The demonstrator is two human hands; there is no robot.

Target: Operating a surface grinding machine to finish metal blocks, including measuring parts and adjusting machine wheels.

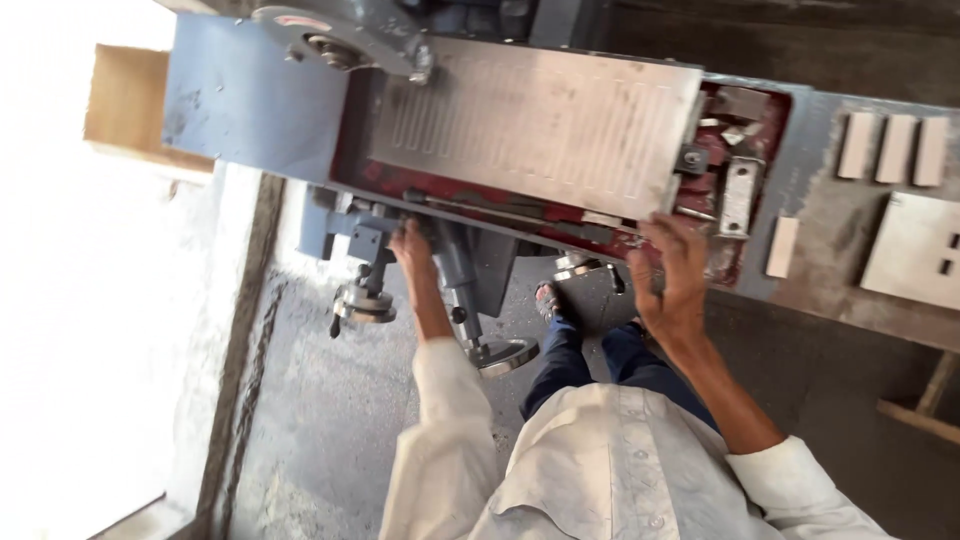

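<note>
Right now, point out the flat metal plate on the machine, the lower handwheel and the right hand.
Metal plate (540,125), head view, middle of its flat grey top.
Lower handwheel (503,356), head view, its round rim.
Right hand (672,270), head view, back of the hand.

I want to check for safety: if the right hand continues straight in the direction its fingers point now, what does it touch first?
The right hand points up-image from the red table edge. Going straight on, it would probably first meet the grey ribbed plate on the machine table, though depth is unclear.
</note>
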